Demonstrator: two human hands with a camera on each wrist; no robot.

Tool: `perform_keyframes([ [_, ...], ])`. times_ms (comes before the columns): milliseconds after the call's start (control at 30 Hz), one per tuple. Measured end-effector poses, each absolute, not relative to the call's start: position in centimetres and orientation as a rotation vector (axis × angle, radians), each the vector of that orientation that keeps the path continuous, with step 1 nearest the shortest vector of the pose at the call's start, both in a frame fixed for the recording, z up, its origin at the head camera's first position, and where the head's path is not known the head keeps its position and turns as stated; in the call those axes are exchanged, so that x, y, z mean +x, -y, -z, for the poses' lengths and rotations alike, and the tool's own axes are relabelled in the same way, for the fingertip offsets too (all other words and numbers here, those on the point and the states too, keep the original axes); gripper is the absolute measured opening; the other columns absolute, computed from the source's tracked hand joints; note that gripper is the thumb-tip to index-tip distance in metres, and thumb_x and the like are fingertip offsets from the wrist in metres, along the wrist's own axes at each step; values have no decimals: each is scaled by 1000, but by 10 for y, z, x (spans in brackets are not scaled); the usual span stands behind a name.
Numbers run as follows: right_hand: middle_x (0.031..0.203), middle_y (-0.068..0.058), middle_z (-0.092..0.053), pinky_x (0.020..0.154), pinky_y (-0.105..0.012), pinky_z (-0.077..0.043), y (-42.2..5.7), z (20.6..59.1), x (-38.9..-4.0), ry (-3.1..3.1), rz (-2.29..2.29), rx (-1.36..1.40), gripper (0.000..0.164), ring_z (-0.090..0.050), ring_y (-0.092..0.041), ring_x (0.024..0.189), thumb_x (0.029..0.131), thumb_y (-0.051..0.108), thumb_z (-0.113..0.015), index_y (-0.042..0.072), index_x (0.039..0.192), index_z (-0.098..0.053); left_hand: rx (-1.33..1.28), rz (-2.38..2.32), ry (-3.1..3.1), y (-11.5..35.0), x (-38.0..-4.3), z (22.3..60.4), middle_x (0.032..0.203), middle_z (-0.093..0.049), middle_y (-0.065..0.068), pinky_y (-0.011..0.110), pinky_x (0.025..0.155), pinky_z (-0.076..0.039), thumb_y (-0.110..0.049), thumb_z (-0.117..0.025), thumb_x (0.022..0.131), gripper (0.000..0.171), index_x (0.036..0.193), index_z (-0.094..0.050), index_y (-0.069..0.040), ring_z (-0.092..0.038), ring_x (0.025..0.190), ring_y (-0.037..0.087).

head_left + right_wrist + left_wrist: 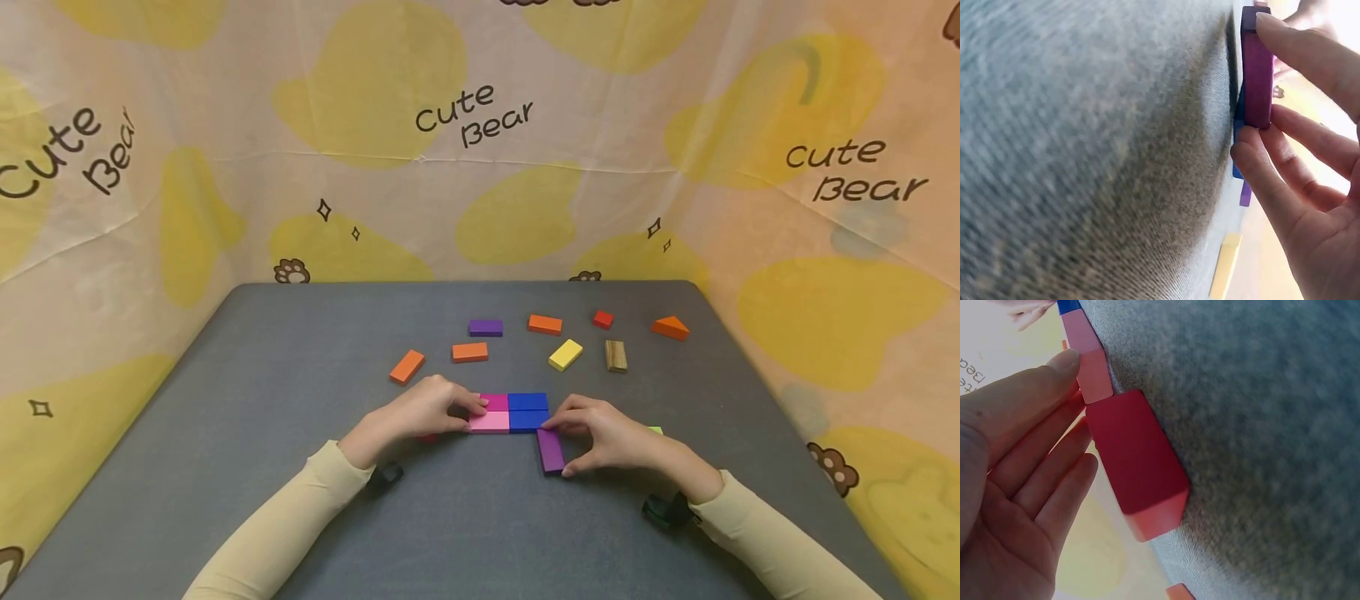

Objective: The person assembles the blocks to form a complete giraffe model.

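Observation:
Near the table's middle, a light pink block [491,424] and a magenta block [495,402] lie against two blue blocks [528,402], forming a flat rectangle. My left hand [429,407] holds the left end of the pink pair; in the left wrist view its thumb presses the light pink block's side. Between thumb and fingertips, my right hand [606,433] pinches a purple block [551,454], slightly tilted, its far end by the near right corner of the blue blocks. A red block [1138,453] lies beside my left hand, mostly hidden in the head view.
Farther back lie several orange blocks [545,325], another purple block [486,328], a yellow block [566,355], a wood-grain block [616,356], a small red block [603,319] and an orange triangle [671,327]. A green block [656,430] shows partly behind my right wrist.

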State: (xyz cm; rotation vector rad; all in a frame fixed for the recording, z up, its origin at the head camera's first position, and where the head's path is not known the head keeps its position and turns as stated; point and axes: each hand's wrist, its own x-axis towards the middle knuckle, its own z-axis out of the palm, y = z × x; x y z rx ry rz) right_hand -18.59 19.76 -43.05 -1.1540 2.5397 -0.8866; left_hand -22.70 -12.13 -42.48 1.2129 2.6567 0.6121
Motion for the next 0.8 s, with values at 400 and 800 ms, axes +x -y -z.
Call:
perform_keyframes([
  [400,106,0,-60,83,-27,-54,-202,432,-185,-2574,893,-1098,55,-64,-14,98,70,35,-83,12,116,-64,1195,-613,-2649,121,-227,425,118,-67,-7,32,95,-49,-19,-75,82,29,111,-73,-22,-61,113,8],
  [800,99,4,-61,78,-25,-54,-201,431,-182,-2677,742,-1030,51,-61,-9,89,70,44,-81,16,111,-67,1226,-615,-2653,122,-228,426,118,-67,-8,30,93,-50,-19,-75,82,30,111,-73,-22,-61,113,7],
])
